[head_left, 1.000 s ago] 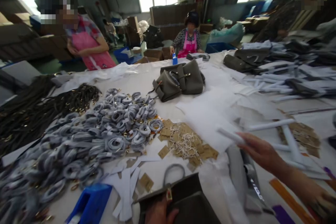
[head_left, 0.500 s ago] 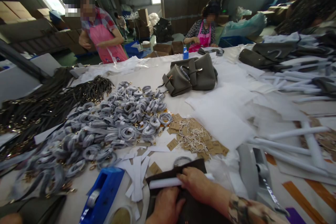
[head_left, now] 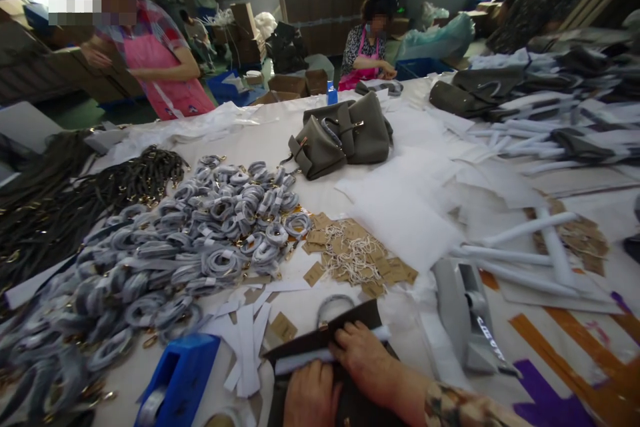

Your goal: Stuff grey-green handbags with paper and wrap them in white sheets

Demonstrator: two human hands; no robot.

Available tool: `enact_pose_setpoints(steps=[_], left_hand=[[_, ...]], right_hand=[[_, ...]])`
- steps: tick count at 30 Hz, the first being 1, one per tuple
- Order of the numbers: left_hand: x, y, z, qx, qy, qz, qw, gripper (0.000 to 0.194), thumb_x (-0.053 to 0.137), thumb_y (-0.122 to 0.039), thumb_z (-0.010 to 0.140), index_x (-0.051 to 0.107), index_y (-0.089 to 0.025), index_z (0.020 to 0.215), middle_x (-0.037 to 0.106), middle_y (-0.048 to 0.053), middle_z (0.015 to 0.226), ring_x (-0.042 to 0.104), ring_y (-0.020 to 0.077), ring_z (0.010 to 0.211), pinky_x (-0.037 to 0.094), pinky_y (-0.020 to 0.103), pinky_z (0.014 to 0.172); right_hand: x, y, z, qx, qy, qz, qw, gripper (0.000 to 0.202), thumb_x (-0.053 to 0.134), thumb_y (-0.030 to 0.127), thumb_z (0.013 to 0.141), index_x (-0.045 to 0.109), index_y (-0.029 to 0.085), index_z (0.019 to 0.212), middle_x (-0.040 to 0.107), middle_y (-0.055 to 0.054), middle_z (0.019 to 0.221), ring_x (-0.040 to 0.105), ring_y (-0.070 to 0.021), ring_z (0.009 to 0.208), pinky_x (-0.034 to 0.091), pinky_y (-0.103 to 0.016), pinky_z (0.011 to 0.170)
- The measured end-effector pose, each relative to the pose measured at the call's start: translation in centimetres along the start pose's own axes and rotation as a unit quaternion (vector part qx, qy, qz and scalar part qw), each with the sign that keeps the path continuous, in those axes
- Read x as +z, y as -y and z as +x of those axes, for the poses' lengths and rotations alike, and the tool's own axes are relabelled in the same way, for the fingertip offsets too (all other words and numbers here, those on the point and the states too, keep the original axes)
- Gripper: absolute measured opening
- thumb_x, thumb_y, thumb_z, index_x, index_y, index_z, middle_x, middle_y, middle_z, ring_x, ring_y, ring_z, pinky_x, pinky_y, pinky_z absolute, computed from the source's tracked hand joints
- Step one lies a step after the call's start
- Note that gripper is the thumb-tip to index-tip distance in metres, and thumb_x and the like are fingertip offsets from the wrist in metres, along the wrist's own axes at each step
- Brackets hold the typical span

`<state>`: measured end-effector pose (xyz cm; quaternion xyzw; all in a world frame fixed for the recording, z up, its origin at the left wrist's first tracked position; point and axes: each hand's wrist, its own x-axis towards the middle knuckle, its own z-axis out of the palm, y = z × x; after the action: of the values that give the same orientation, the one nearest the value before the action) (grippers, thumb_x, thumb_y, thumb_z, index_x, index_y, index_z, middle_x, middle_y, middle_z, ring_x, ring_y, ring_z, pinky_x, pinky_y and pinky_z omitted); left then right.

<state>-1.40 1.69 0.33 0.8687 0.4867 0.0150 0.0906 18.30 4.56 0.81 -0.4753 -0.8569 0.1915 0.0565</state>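
Note:
A dark olive handbag (head_left: pixel 367 400) lies at the front edge of the table, with its flap (head_left: pixel 345 321) folded back and its wrapped ring handle (head_left: pixel 334 307) beyond. Across its opening, under the flap, runs a white roll (head_left: pixel 303 360). My left hand (head_left: pixel 311 395) has its fingers curled against the near side of the roll. Farther right, my right hand (head_left: pixel 365 357) is closed over the roll beside the flap; its fingertips are partly hidden. The roll's right end (head_left: pixel 383 333) pokes out past my right hand.
A blue tape dispenser (head_left: pixel 183 373) stands left, a grey one (head_left: pixel 463 313) right. Wrapped straps (head_left: pixel 220 260), brown tags (head_left: pixel 360 253) and paper strips (head_left: pixel 247 347) lie around. Two finished bags (head_left: pixel 345 137) sit farther back. Two people in pink aprons (head_left: pixel 165 73) are across the table.
The view has swung right, so the table's contents sit farther left. Both hands remain at the roll and bag; my left fingers have moved up onto the roll.

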Motion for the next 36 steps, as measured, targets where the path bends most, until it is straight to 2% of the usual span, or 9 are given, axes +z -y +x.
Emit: enact_pose_setpoints(steps=[5,8,12,18,23,26,30,32,36], left_hand=[[-1.3,1.4,0.3,0.019,-0.035,-0.039,0.998,0.039,0.068,-0.033,0.088,0.065,-0.023,0.126,0.07,0.011,0.123,0.066,0.0287,0.112,0.057,0.039,0.094],[-1.7,2.0,0.6,-0.01,0.022,-0.091,0.996,0.046,0.073,-0.039,0.085,0.066,-0.023,0.127,0.07,0.011,0.127,0.066,0.0315,0.117,0.057,0.045,0.1],[-2.3,1.8,0.6,-0.05,0.083,-0.141,0.985,0.048,0.072,-0.038,0.086,0.066,-0.024,0.131,0.067,0.011,0.133,0.062,0.0335,0.125,0.052,0.051,0.108],[-2.6,0.2,0.4,-0.087,0.087,-0.165,0.979,0.05,0.064,-0.043,0.09,0.064,-0.023,0.135,0.064,0.013,0.139,0.057,0.0367,0.13,0.047,0.057,0.113],[-3.6,-0.8,1.7,-0.093,0.161,-0.199,0.962,0.067,0.068,-0.059,0.084,0.062,-0.021,0.139,0.055,0.015,0.15,0.048,0.0389,0.139,0.038,0.056,0.12],[-4.2,-0.8,2.4,-0.1,0.185,-0.2,0.957,0.069,0.065,-0.064,0.084,0.062,-0.024,0.139,0.054,0.013,0.152,0.047,0.0383,0.141,0.035,0.055,0.122],[-4.2,-0.7,2.8,-0.107,0.199,-0.196,0.954,0.067,0.062,-0.065,0.084,0.062,-0.027,0.14,0.054,0.011,0.153,0.047,0.038,0.141,0.033,0.055,0.123],[-4.1,-0.6,2.8,-0.108,0.193,-0.2,0.955,0.067,0.062,-0.064,0.084,0.062,-0.027,0.14,0.053,0.011,0.153,0.046,0.0381,0.142,0.033,0.055,0.123],[-4.0,-0.5,2.7,-0.104,0.19,-0.214,0.952,0.069,0.064,-0.064,0.083,0.062,-0.024,0.14,0.054,0.013,0.152,0.045,0.0393,0.142,0.032,0.056,0.123]], right_hand=[[-1.0,-1.3,0.3,-0.029,0.043,0.075,0.996,0.018,0.06,0.017,0.092,0.076,0.017,0.101,0.072,-0.009,0.097,0.063,-0.0255,0.095,0.05,-0.035,0.082],[-1.5,-2.3,0.1,-0.038,0.079,0.145,0.986,0.02,0.061,0.009,0.084,0.077,0.017,0.094,0.074,-0.008,0.096,0.065,-0.0236,0.095,0.05,-0.032,0.083],[-2.5,-2.9,-1.7,0.016,0.063,0.149,0.987,0.025,0.05,0.011,0.094,0.074,0.016,0.089,0.073,-0.009,0.095,0.064,-0.0227,0.091,0.049,-0.033,0.083],[-2.7,-2.0,-4.2,0.086,0.026,0.102,0.991,0.03,0.058,0.012,0.091,0.074,0.022,0.114,0.07,-0.012,0.124,0.059,-0.0311,0.111,0.045,-0.05,0.1],[-2.5,-1.8,-4.1,0.075,0.049,0.16,0.983,0.03,0.056,0.01,0.089,0.076,0.018,0.11,0.07,-0.013,0.119,0.059,-0.0301,0.113,0.048,-0.049,0.103],[-1.8,-2.8,-5.1,0.068,-0.044,0.207,0.975,0.03,0.05,0.012,0.093,0.074,0.018,0.11,0.069,-0.013,0.119,0.061,-0.0269,0.113,0.052,-0.044,0.102],[-0.3,-4.5,-7.4,0.203,-0.232,0.165,0.937,0.027,0.054,0.029,0.097,0.07,0.018,0.116,0.067,-0.016,0.121,0.061,-0.0312,0.116,0.053,-0.052,0.102],[0.2,-4.9,-8.2,0.268,-0.239,0.167,0.918,0.03,0.058,0.037,0.096,0.069,0.018,0.117,0.068,-0.016,0.116,0.064,-0.0321,0.112,0.054,-0.053,0.101],[0.5,-4.3,-8.4,0.292,-0.182,0.207,0.916,0.033,0.056,0.041,0.096,0.068,0.019,0.119,0.068,-0.013,0.116,0.065,-0.0296,0.112,0.055,-0.047,0.102]])
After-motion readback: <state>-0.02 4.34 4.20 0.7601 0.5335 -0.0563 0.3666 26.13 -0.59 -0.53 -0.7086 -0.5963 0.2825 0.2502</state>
